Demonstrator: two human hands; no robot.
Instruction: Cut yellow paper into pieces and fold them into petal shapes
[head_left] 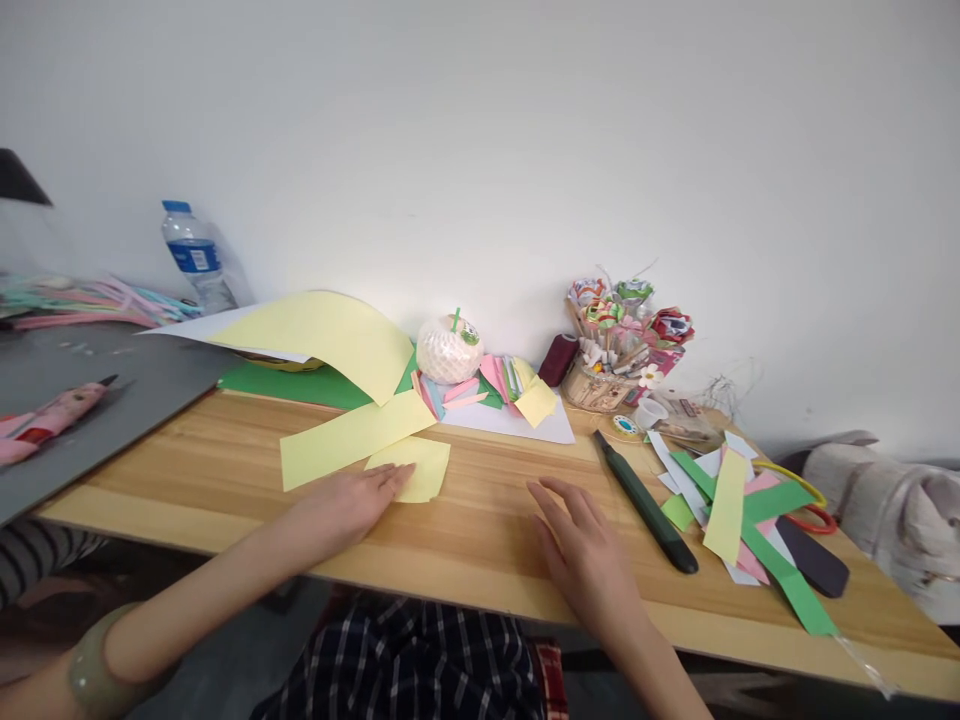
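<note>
On the worktop (480, 560), the left hand (366, 503) lays extended fingers over a small yellow sheet (426, 468), grasping nothing, apparently to steady it in front of a longer yellow strip (341, 438). The right hand (589, 550) is empty, fingers loosely spread, a dark green tool (646, 504) nearby, seemingly for easy reach.

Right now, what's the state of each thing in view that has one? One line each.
Left hand, resting on small yellow paper
Small yellow paper, partly covered by that hand
Right hand, empty, fingers loosely curved
Long yellow strip, unfolded
Large yellow sheet, bowed upward
Water bottle, capped
Dark green tool, lying down
Paper strips, heaped loosely
Flowers, standing in container
Round object, wrapped in white netting
</note>
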